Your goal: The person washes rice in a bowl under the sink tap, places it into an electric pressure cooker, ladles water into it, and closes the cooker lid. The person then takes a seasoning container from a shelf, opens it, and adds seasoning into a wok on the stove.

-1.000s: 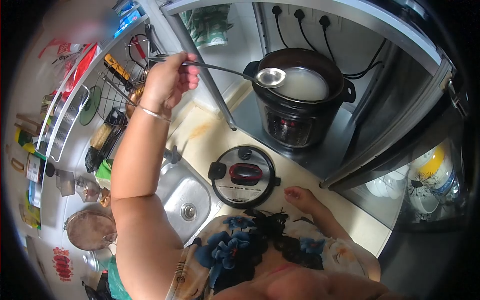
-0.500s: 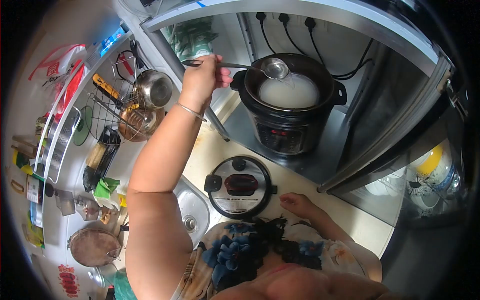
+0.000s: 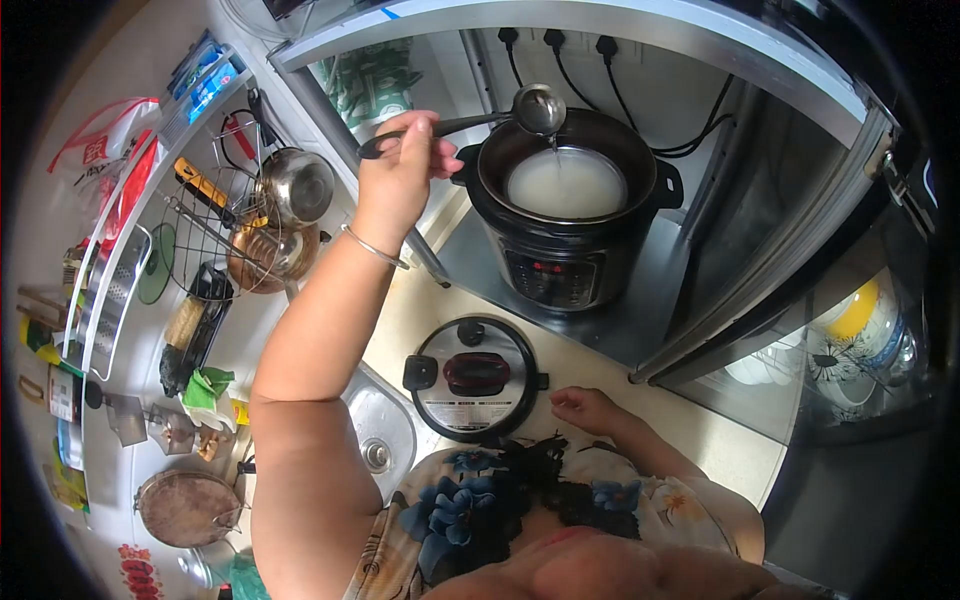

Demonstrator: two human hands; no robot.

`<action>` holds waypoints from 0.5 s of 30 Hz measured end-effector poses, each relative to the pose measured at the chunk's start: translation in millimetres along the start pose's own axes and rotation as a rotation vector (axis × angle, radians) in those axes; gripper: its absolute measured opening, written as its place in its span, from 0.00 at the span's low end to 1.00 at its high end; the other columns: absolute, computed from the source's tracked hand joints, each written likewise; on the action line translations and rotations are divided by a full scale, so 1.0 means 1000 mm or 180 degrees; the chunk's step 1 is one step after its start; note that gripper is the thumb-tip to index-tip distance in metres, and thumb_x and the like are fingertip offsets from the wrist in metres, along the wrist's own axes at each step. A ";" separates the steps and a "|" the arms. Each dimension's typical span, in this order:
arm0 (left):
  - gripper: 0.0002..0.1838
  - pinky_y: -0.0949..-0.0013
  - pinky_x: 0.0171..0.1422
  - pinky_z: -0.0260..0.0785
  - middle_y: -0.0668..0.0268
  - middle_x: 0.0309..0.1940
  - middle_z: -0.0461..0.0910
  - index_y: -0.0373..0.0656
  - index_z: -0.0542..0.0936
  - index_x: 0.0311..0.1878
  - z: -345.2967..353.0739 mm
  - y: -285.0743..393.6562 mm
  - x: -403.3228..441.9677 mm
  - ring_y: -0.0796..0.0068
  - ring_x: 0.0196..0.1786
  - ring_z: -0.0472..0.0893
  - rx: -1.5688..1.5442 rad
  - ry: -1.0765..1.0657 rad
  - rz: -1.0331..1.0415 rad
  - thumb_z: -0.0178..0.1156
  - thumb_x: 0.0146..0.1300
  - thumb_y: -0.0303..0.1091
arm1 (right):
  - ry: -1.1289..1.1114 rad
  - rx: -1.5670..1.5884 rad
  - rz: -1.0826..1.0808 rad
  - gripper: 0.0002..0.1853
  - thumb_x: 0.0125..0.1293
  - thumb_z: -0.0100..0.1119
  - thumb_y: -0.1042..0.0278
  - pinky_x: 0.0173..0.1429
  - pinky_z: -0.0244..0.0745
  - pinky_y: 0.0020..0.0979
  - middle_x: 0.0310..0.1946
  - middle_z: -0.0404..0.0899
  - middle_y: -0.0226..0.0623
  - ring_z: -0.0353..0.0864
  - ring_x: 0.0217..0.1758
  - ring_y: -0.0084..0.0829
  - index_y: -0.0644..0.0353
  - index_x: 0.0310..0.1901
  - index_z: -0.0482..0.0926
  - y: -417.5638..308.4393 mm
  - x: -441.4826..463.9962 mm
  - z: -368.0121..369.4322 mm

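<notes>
Your left hand (image 3: pixel 400 165) grips a ladle (image 3: pixel 482 121) over an open electric cooker (image 3: pixel 550 275), a thin stream falling from the tilted bowl (image 3: pixel 541 109).
The ladle's long axis runs from your closed fingers rightward and slightly away from you, putting the bowl above the far left part of the cooker's rim, with pale liquid (image 3: pixel 560 192) below. The cooker stands to the right of your left hand, clearly the nearer of the two to its mouth; whether your fingers touch its side handle (image 3: pixel 464 163), you cannot tell from here. Your right hand (image 3: pixel 585 410) is relaxed and free, fingers loosely bent, nothing seen in it, close to you and just right of the lid (image 3: pixel 475 380) on the counter (image 3: pixel 400 322).
</notes>
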State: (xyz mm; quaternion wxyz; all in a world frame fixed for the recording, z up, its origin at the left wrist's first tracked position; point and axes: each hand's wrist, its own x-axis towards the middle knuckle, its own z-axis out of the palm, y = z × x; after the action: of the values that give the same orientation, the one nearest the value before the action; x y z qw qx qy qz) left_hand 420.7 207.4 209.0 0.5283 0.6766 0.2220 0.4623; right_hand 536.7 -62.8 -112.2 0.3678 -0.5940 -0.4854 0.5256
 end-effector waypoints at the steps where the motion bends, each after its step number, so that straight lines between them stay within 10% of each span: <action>1: 0.14 0.70 0.34 0.73 0.58 0.29 0.77 0.37 0.70 0.47 0.002 -0.002 -0.003 0.70 0.29 0.79 0.0148 -0.0162 0.0220 0.46 0.68 0.39 | -0.0001 -0.0002 0.0002 0.23 0.58 0.58 0.54 0.51 0.71 0.31 0.44 0.78 0.40 0.77 0.46 0.31 0.60 0.51 0.74 0.000 0.000 0.000; 4: 0.12 0.71 0.38 0.73 0.58 0.32 0.77 0.37 0.72 0.47 0.003 -0.011 -0.009 0.72 0.33 0.79 0.0193 -0.0455 0.0469 0.49 0.66 0.34 | 0.0004 -0.0083 -0.0025 0.22 0.58 0.59 0.55 0.51 0.71 0.31 0.44 0.78 0.40 0.77 0.45 0.31 0.59 0.51 0.74 -0.005 -0.002 -0.001; 7: 0.09 0.71 0.36 0.72 0.61 0.33 0.78 0.39 0.77 0.40 0.006 -0.001 -0.020 0.66 0.32 0.79 0.2529 -0.1291 0.2969 0.60 0.54 0.24 | 0.0083 -0.0246 -0.0081 0.16 0.59 0.60 0.63 0.48 0.72 0.26 0.38 0.79 0.34 0.77 0.42 0.24 0.60 0.47 0.75 -0.014 -0.006 -0.001; 12: 0.10 0.70 0.39 0.72 0.59 0.35 0.79 0.40 0.77 0.41 -0.006 0.012 -0.040 0.63 0.36 0.79 0.3228 -0.1589 0.2970 0.60 0.53 0.24 | 0.0117 -0.0296 -0.0139 0.20 0.58 0.60 0.56 0.49 0.72 0.30 0.41 0.79 0.39 0.78 0.43 0.31 0.59 0.48 0.75 -0.008 -0.007 0.006; 15: 0.08 0.71 0.39 0.73 0.59 0.34 0.79 0.40 0.74 0.43 -0.024 0.004 -0.057 0.67 0.35 0.80 0.1918 -0.0387 0.2476 0.55 0.59 0.25 | 0.0186 -0.0444 -0.0193 0.20 0.58 0.60 0.56 0.48 0.72 0.30 0.40 0.79 0.39 0.78 0.42 0.31 0.59 0.48 0.75 -0.018 -0.015 0.014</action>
State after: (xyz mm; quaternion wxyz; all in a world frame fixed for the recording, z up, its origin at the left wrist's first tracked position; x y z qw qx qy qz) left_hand 372.2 173.0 191.1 0.1095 0.8577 0.0457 0.5002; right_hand 520.1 -73.2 -94.0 0.3552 -0.6184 -0.5277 0.4615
